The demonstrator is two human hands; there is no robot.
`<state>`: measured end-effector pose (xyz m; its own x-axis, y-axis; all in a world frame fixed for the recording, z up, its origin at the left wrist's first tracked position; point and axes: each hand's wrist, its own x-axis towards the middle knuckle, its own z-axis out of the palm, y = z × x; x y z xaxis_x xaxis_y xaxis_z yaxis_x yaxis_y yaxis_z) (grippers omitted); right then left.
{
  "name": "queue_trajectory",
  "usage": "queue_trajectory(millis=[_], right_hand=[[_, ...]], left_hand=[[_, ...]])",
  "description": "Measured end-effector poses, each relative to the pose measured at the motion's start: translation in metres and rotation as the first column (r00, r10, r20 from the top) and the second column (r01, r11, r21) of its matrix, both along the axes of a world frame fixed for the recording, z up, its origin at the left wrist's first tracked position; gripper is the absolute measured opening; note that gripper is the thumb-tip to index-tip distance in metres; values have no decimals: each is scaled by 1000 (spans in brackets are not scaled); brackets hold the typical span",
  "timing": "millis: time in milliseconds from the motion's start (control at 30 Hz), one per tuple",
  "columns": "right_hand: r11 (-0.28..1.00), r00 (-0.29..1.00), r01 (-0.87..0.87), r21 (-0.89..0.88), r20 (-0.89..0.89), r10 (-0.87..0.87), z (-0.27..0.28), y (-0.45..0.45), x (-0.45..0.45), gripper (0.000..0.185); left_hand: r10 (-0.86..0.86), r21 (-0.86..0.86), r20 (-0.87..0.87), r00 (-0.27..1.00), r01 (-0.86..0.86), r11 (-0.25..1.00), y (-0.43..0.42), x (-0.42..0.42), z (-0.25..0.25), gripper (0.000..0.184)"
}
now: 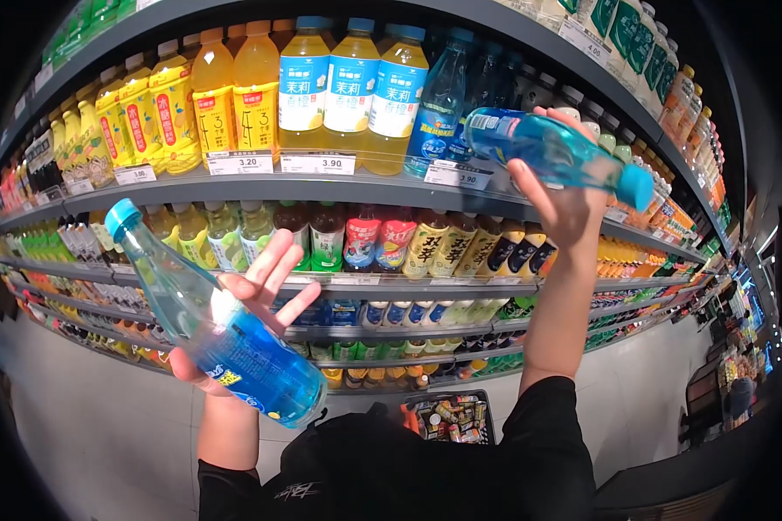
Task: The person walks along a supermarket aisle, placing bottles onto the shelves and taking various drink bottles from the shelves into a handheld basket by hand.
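A clear blue drink bottle with a turquoise cap lies slanted across my left hand, its cap up to the left. My left thumb is at the label's edge and the other fingers are stretched out, so the bottle is cradled loosely. My right hand grips a second blue bottle at the upper shelf's front edge. That bottle is tipped on its side, base toward the shelf and cap to the right; part of my grip is hidden behind it. Just left of it, a similar blue bottle stands upright on the shelf.
Juice bottles with blue-and-white labels and yellow-labelled bottles line the upper shelf. Price tags run along its edge. Lower shelves hold more drinks. On the floor, a shopping basket contains several cans.
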<state>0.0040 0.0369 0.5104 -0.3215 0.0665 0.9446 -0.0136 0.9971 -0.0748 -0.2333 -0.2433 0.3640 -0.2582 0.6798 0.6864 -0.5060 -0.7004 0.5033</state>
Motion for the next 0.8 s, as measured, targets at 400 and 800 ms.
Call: queue_trajectory(millis=[400, 800], right_hand=[[867, 902, 188, -461, 430, 33, 32, 67, -23, 58], [751, 903, 245, -613, 426, 53, 33, 83, -47, 61]], left_hand=[[162, 5, 72, 984, -162, 987, 1, 0, 6, 96], [175, 5, -44, 984, -175, 985, 7, -7, -4, 90]])
